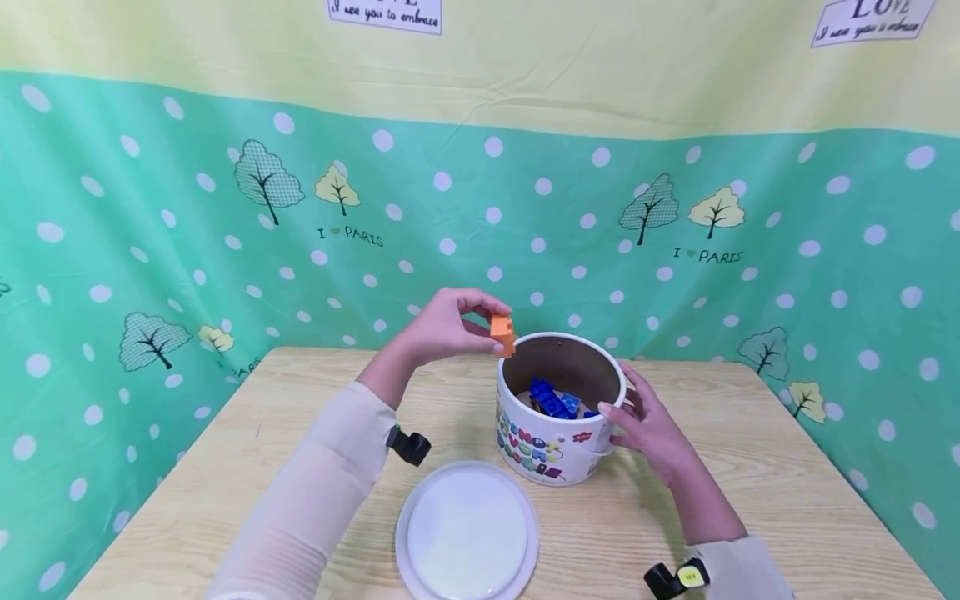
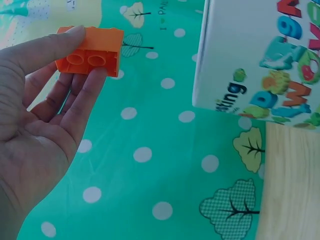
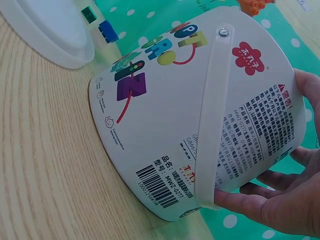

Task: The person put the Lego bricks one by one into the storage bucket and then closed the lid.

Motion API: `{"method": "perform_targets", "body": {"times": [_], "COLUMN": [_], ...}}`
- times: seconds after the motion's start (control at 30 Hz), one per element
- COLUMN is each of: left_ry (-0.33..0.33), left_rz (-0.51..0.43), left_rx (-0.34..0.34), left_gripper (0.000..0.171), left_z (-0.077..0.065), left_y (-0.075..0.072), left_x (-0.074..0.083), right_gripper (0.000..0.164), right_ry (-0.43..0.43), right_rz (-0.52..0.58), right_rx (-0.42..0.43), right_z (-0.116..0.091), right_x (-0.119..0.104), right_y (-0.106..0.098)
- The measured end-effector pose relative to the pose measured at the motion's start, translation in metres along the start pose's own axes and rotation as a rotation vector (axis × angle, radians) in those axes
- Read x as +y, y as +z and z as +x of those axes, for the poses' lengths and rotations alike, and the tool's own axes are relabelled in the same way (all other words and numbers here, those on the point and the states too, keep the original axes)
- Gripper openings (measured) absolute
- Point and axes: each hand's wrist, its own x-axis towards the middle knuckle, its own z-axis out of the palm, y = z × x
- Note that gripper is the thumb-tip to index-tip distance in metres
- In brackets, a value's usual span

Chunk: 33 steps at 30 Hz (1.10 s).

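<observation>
Between thumb and fingertips, my left hand pinches an orange toy brick beside and above the bucket's left rim. Its hollow underside with round tubes faces the left wrist camera, where the left hand also shows. My right hand grips the right side of the white printed bucket, thumb at the rim and other fingers along the outer wall. One finger lies by the white strap handle in the right wrist view. Blue bricks lie inside the bucket; the front wall hides part of its contents.
A round white lid lies on the wooden table in front of the bucket. A green brick and a blue brick appear beyond the lid in the right wrist view. A dotted green curtain hangs behind the table.
</observation>
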Motion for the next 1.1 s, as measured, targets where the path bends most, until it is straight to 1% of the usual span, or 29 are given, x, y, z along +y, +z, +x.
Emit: {"method": "perform_targets", "body": {"times": [0.23,0.43,0.57,0.7,0.83,0.93,1.03,1.1], "left_ry": [-0.011,-0.018,-0.017,-0.035,-0.045,-0.04,-0.037,-0.041], "left_rz": [0.023,0.052,0.089,0.121,0.18,0.22,0.234,0.224], "left_rx": [-0.008,-0.027,-0.036,-0.045,-0.072,-0.104,-0.128,-0.136], "left_gripper": [0.041,0.042,0.04,0.039,0.041,0.041,0.04,0.04], "left_z": [0.015,0.033,0.043,0.051,0.061,0.068,0.076,0.082], "left_y": [0.008,0.016,0.021,0.026,0.031,0.034,0.038,0.041], "left_x": [0.007,0.007,0.008,0.011,0.013,0.015,0.015,0.015], "right_gripper": [0.083,0.084,0.082,0.081,0.083,0.083,0.083,0.083], "right_ry": [0.014,0.009,0.019,0.017,0.01,0.013,0.026,0.028], "right_rz": [-0.006,-0.015,-0.015,-0.009,-0.008,0.0,0.0,0.001], "right_rx": [0.009,0.012,0.016,0.014,0.003,0.001,0.007,0.009], "right_z": [0.001,0.001,0.001,0.002,0.001,0.0,0.0,0.0], "right_x": [0.002,0.0,0.001,0.001,0.0,-0.001,-0.001,-0.002], "right_y": [-0.001,-0.002,-0.001,0.0,0.002,0.003,0.003,0.002]}}
